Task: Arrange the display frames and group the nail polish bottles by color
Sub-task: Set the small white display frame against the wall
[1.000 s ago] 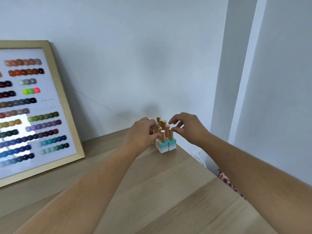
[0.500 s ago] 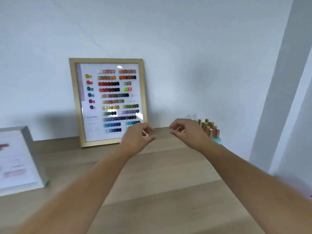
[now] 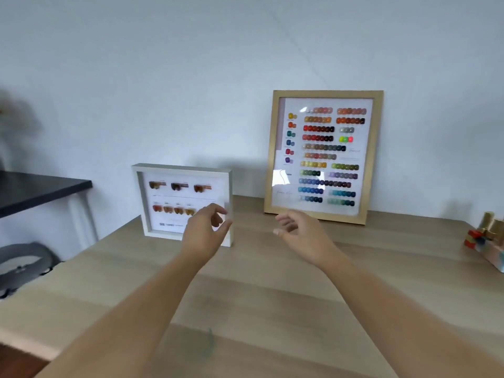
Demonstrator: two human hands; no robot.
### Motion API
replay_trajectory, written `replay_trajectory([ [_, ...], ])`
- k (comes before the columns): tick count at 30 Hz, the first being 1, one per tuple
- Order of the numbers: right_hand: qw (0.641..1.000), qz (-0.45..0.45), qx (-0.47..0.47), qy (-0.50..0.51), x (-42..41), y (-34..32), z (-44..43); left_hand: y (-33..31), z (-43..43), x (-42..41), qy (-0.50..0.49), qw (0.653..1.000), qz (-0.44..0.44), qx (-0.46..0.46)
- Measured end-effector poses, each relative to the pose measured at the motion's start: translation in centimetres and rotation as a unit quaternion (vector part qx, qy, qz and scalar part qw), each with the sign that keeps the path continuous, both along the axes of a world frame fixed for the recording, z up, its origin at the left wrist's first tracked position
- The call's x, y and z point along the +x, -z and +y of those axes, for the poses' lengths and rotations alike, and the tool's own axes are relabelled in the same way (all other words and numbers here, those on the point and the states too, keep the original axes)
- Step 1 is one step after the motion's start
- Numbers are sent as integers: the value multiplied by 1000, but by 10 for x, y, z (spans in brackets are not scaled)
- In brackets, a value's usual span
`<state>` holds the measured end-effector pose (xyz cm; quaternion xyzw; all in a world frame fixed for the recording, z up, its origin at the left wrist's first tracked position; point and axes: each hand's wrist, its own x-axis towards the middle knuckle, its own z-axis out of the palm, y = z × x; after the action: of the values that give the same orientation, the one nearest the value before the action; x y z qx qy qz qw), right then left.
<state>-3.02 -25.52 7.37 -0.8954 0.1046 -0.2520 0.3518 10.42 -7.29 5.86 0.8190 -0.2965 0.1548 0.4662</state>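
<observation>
Wooden table point(image 3: 245, 296), left hand point(image 3: 203, 233) and right hand point(image 3: 302, 234) outstretched, fingers loosely curled, empty.

No readable text here. There's a dark printed mark on the card in the white frame point(image 3: 182, 199), just left of the left hand's fingers point(image 3: 218, 214), too blurred to make out. Faint script lines on the gold-framed colour chart point(image 3: 324, 155), above the right hand's fingers point(image 3: 283, 222), equally illegible.

free: bare light-wood tabletop point(image 3: 245, 290) in front | back-left: white box frame point(image 3: 141, 197) standing | back-centre: tall gold-wood swatch frame point(image 3: 377, 159) leaning on wall | right edge: gold-capped nail polish bottles point(image 3: 488, 236) clustered
</observation>
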Motion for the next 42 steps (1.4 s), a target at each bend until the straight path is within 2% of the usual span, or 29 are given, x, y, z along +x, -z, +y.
replay_trajectory([
  [4,999,14,34,-10,35,26,27,26,48,33,-93,995,9,-37],
  [10,998,36,58,-3,88,61,48,56,95,84,-172,978,114,-24],
  [13,996,15,89,3,106,71,56,58,102,101,-164,974,154,-36],
  [21,996,-8,90,-6,134,72,61,56,102,139,-127,975,162,-78],
  [29,994,-29,103,-2,145,75,55,59,97,162,-168,975,114,-94],
  [37,992,-54,116,16,177,71,38,54,74,191,-156,976,105,-107],
  [42,990,-60,120,38,209,66,21,53,51,219,-114,979,115,-127],
])
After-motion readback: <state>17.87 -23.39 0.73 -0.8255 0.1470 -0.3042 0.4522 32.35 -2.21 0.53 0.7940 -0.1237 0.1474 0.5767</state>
